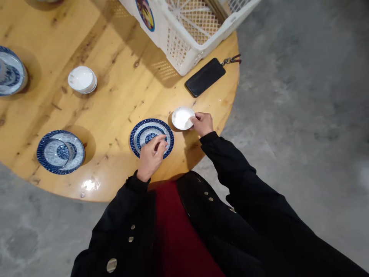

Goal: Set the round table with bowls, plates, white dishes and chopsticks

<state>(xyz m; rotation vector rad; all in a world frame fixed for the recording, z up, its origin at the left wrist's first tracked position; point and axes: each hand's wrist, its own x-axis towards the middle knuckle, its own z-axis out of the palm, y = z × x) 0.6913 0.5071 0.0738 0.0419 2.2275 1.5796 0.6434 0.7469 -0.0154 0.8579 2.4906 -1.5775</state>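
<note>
A blue-and-white patterned plate (143, 132) lies on the round wooden table (115, 96) near its front edge. My left hand (152, 156) rests on the plate's near right part, fingers curled together in a pinch. What they hold, if anything, is too small to see. Right of the plate sits a small white dish (181, 117). My right hand (202, 123) grips that dish at its right rim, fingers closed on it.
A second blue-and-white plate with a bowl in it (60, 151) lies front left. Small stacked white dishes (82, 79) stand further back, and a blue-patterned bowl (10, 71) sits at the far left. A white lattice crate (184, 34) and a black phone (204, 77) occupy the back right.
</note>
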